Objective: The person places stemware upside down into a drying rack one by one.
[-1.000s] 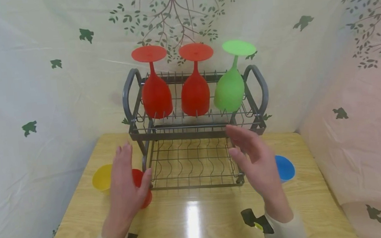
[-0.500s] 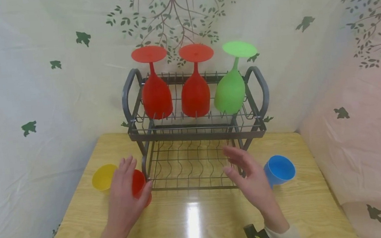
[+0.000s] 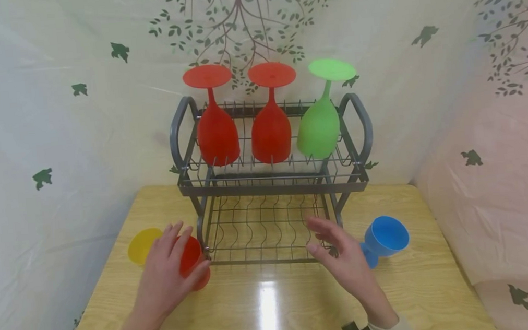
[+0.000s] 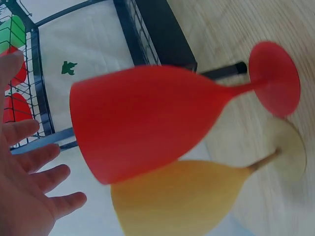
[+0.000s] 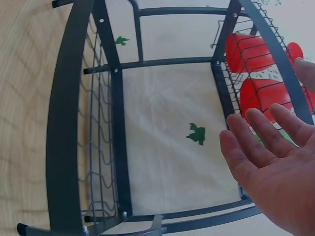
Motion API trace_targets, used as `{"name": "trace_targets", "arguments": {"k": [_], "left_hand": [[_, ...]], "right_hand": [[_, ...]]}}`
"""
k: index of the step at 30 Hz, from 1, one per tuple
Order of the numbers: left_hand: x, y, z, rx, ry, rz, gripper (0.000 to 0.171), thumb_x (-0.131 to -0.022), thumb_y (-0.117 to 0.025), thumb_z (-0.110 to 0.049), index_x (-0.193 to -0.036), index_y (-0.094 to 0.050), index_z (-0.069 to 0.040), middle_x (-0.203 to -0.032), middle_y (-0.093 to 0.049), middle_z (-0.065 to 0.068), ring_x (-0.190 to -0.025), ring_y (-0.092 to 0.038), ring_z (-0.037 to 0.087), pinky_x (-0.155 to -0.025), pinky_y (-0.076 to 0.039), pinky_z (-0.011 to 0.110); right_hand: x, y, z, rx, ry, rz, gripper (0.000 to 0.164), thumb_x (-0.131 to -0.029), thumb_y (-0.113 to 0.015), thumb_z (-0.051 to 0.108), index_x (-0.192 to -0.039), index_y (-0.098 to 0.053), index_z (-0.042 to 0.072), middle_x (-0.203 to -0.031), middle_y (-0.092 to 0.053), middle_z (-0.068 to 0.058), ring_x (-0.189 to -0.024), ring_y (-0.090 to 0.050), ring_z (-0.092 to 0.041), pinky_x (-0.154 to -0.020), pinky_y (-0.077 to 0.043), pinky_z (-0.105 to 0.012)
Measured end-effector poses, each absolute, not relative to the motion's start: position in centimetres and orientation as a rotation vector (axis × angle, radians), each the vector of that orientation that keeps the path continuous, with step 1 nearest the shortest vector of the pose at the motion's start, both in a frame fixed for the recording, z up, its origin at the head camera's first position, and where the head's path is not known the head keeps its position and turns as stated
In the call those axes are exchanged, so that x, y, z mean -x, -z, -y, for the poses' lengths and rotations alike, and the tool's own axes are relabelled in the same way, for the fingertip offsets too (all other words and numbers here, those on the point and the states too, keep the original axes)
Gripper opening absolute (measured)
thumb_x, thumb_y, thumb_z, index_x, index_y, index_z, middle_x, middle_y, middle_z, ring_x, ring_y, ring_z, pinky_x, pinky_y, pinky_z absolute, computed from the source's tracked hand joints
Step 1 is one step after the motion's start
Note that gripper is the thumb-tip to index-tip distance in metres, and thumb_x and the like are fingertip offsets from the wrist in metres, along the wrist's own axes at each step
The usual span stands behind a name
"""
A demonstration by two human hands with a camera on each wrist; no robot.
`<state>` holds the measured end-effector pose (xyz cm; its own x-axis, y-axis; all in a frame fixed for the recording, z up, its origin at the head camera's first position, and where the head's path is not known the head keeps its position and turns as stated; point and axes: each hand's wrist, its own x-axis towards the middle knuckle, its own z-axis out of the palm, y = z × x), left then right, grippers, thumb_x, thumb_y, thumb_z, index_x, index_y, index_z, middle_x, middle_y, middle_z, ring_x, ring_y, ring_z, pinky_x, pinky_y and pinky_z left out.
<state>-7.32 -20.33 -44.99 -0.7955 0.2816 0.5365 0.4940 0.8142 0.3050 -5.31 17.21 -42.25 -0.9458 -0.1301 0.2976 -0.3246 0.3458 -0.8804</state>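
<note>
Head | left hand: spread, near red goblet | right hand: curved

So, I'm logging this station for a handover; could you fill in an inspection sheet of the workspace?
Surface: pale wood-grain table, with a bright reflected streak.
Job's things: dark grey metal two-tier rack; upside down on its upper tier, left red plastic-looking stemmed goblet, middle red goblet and green plastic-looking stemmed goblet. Mouth up on the table, front red goblet and yellow stemmed goblet at the rack's left, blue stemmed goblet at its right.
Clutter: nothing seen.
Grip: left hand near the front red goblet, apart from it; right hand holding nothing.
Cables: nothing seen.
Surroundings: pale wrinkled sheeting printed with leafy branches.
</note>
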Motion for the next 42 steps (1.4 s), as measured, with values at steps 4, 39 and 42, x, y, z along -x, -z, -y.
{"name": "trace_targets", "arguments": {"k": [4,39,42], "left_hand": [[7.6,44.7,21.2,0.597,0.527,2.647,0.080,-0.085,-0.080,-0.052,-0.144,-0.055,-0.004,-0.151,-0.048,0.024,-0.138,-0.043,0.051,-0.106,-0.038,0.074],[8.8,44.2,22.6,0.886,0.217,2.869,0.061,-0.084,-0.086,-0.039,-0.134,-0.068,-0.009,-0.132,-0.064,0.017,-0.122,-0.059,0.037,-0.103,-0.050,0.060],[8.8,44.4,22.4,0.881,0.233,2.872,0.059,-0.084,-0.086,-0.038,-0.132,-0.069,-0.009,-0.129,-0.064,0.017,-0.117,-0.061,0.037,-0.100,-0.053,0.056]], "right_hand": [[5.4,42.8,-17.5,-0.412,-1.639,2.442,0.047,-0.098,-0.071,0.011,-0.143,-0.058,0.009,-0.142,-0.063,-0.006,-0.130,-0.061,-0.024,-0.105,-0.049,-0.024],[5.3,44.8,-18.7,-0.384,-1.633,2.489,0.049,-0.098,-0.072,0.015,-0.144,-0.057,0.009,-0.144,-0.062,-0.003,-0.129,-0.062,-0.024,-0.104,-0.054,-0.040],[5.3,45.1,-18.9,-0.390,-1.633,2.481,0.049,-0.098,-0.072,0.014,-0.144,-0.058,0.011,-0.144,-0.061,-0.003,-0.129,-0.062,-0.025,-0.104,-0.053,-0.040]]}}
